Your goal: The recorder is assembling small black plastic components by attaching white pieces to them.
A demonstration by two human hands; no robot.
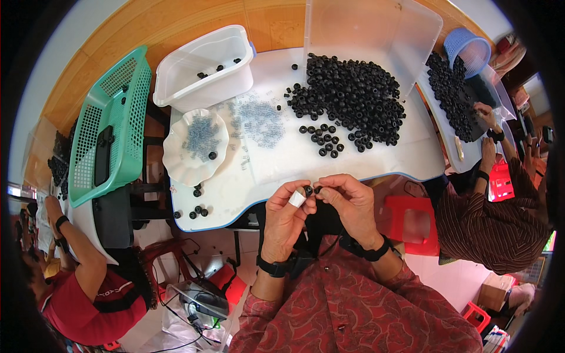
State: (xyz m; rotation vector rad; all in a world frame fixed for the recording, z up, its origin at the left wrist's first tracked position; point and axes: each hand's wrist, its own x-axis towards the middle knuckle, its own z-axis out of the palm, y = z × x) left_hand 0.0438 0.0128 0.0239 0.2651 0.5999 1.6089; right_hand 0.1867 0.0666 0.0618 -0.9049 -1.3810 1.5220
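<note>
In front of my chest, just off the table's near edge, my two hands meet with fingertips almost touching. Pinched between thumb and fingers of my left hand (283, 219) is a small round black part (308, 190) with a hole in it. White tape wraps the left thumb. My right hand (352, 206) is closed in a pinch on a smaller dark piece (318, 190), held against or very near the black part; its exact shape is too small to tell. Beyond the hands, several loose round black parts (327, 138) lie before a large black heap (353, 94).
Small pale see-through pieces (259, 122) lie scattered on the white table (282, 167); more fill a scalloped white dish (173, 165). A white tub (203, 88), green basket (132, 141) and clear bin (376, 29) stand around. People work at left and right; a red stool (432, 235) stands nearby.
</note>
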